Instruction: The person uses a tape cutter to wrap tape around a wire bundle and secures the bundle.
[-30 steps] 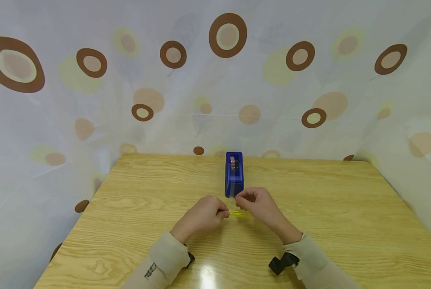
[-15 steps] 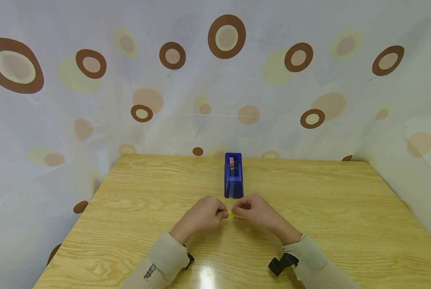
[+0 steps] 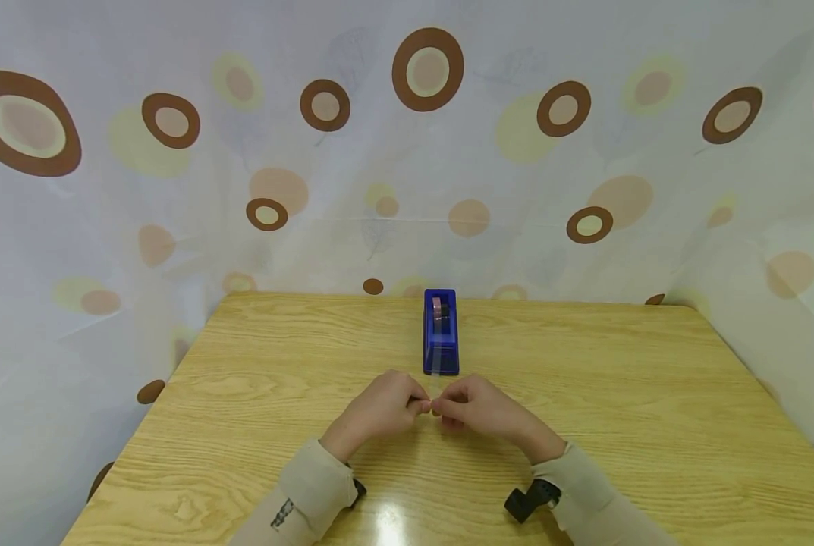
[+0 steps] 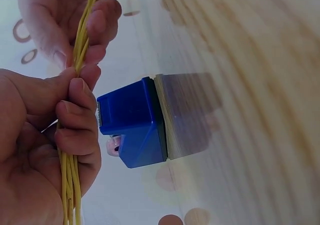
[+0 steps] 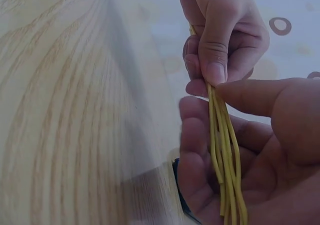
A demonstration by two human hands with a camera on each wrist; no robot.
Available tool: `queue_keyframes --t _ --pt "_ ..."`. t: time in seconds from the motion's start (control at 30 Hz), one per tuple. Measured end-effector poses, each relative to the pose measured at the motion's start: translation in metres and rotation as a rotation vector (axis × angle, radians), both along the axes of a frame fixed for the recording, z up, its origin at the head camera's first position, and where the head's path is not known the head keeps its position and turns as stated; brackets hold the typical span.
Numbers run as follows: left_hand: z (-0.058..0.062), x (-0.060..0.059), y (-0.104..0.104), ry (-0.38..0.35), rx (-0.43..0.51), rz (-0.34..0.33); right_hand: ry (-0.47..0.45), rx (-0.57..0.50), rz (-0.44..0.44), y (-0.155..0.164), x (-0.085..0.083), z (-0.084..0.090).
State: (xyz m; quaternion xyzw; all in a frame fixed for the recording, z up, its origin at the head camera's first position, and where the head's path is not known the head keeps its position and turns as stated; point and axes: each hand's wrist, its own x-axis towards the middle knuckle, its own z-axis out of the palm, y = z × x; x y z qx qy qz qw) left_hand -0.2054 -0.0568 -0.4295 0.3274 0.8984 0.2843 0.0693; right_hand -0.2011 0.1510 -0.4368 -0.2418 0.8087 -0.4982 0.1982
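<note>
My left hand [image 3: 385, 406] grips a bundle of thin yellow wires [image 4: 70, 185], fingers curled round it. The right hand [image 3: 485, 412] meets it thumb to thumb, with its thumb and fingers around the other stretch of the bundle, as the right wrist view shows. Loose ends of the wires fan out along the right palm. From a blue tape dispenser [image 3: 441, 356] just beyond the hands, a clear strip of tape [image 3: 436, 385] runs down to the fingertips. The hands hide the bundle in the head view and cover the tape's near end.
A wood-grain table [image 3: 277, 349] lies under the hands. Behind it hangs a white sheet [image 3: 352, 174] with brown ringed spots. Black straps [image 3: 533, 500] sit at the wrists, by the beige sleeves.
My right hand has come toward me and left, up against the left fingertips. The tape strip reaches further out of the dispenser. The yellow wires between the hands are now covered.
</note>
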Motion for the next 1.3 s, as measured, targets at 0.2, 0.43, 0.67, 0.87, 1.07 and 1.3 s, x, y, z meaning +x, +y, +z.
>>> queue_keyframes --t 0.2,0.43,0.67,0.87,1.07,1.3 --pt "-0.0003 0.0 0.0001 0.001 0.0 -0.001 0.031 -0.006 -0.02 0.0008 -0.0006 -0.0029" --pt "0.0013 0.0017 0.0011 0.003 -0.005 0.004 0.121 0.016 -0.058 -0.0008 0.001 -0.0039" --pt "0.0016 0.0019 -0.0011 -0.051 0.025 0.026 0.194 0.035 -0.11 -0.0042 0.002 -0.0045" --pt "0.0024 0.0009 -0.0034 -0.087 0.032 0.039 0.278 0.049 -0.134 -0.0061 0.0015 -0.0074" --pt "0.0031 0.0014 -0.0031 -0.076 -0.018 0.056 0.301 0.067 -0.157 -0.0061 0.0015 -0.0085" --pt "0.0012 -0.0001 -0.0004 -0.075 -0.008 0.063 0.299 0.084 -0.18 -0.0058 0.003 -0.0048"
